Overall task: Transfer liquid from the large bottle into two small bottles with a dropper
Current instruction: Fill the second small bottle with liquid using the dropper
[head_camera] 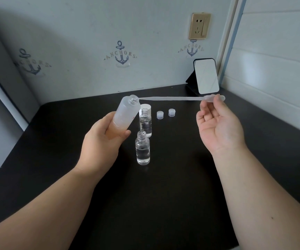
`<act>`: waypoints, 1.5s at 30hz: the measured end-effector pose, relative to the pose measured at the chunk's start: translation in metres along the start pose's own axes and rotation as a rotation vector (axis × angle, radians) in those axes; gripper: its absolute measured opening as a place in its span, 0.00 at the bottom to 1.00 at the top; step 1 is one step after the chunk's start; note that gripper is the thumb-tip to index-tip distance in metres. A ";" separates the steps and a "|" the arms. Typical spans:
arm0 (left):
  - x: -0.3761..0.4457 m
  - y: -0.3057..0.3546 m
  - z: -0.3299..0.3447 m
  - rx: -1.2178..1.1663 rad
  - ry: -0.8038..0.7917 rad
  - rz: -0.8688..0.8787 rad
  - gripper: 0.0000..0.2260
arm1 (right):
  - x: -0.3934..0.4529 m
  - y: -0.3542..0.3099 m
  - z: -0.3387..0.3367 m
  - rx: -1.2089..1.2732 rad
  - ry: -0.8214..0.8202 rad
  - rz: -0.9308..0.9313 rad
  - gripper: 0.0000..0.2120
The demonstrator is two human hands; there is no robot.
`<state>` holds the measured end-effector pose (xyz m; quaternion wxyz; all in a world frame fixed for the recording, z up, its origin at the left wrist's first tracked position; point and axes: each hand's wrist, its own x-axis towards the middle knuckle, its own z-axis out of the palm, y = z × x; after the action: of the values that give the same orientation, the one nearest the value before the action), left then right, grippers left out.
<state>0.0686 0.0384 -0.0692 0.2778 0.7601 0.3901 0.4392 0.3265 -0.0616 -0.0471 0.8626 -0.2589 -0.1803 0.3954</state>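
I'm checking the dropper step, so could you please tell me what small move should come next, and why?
Probably slide the dropper tip into the large bottle: the left hand holds it tilted and uncapped, and the right hand pinches the bulb with the tip at the mouth.

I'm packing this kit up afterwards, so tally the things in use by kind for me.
Large bottle: 1
Small bottles: 2
Small caps: 2
Large cap: 1
Dropper: 1
Mirror: 1
Total: 8

Head camera looks forward and down, close over the table.
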 end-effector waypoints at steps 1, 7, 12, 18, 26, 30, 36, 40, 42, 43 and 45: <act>0.000 0.000 0.000 0.010 -0.001 0.004 0.18 | 0.000 0.000 0.000 -0.006 -0.004 -0.003 0.17; 0.001 -0.003 0.000 0.097 0.028 0.024 0.19 | 0.000 -0.001 -0.002 0.000 0.007 -0.016 0.18; 0.002 -0.008 0.000 0.192 0.045 0.038 0.20 | 0.002 -0.001 -0.002 -0.043 0.015 -0.040 0.16; 0.001 -0.007 0.002 0.274 0.017 0.077 0.23 | 0.001 0.001 -0.001 -0.132 -0.075 -0.036 0.11; 0.000 -0.005 0.006 0.307 0.015 0.142 0.24 | -0.009 0.019 0.008 -0.329 -0.215 0.003 0.09; -0.001 -0.005 0.007 0.321 0.006 0.156 0.24 | -0.014 0.028 0.012 -0.435 -0.214 0.022 0.06; -0.001 -0.003 0.008 0.330 -0.005 0.157 0.24 | -0.017 0.034 0.013 -0.473 -0.231 0.048 0.05; -0.001 -0.002 0.007 0.335 -0.004 0.164 0.23 | -0.018 0.035 0.015 -0.472 -0.240 0.052 0.05; -0.001 -0.001 0.007 0.339 -0.008 0.158 0.23 | -0.018 0.035 0.015 -0.475 -0.235 0.049 0.04; -0.001 -0.001 0.007 0.335 -0.008 0.155 0.23 | -0.018 0.035 0.015 -0.471 -0.234 0.053 0.04; -0.002 0.000 0.007 0.317 -0.008 0.147 0.23 | -0.018 0.035 0.016 -0.461 -0.234 0.064 0.04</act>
<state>0.0742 0.0364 -0.0730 0.1228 0.8227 0.3966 0.3884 0.2864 -0.0519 -0.0566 0.7413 -0.4066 -0.3560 0.3981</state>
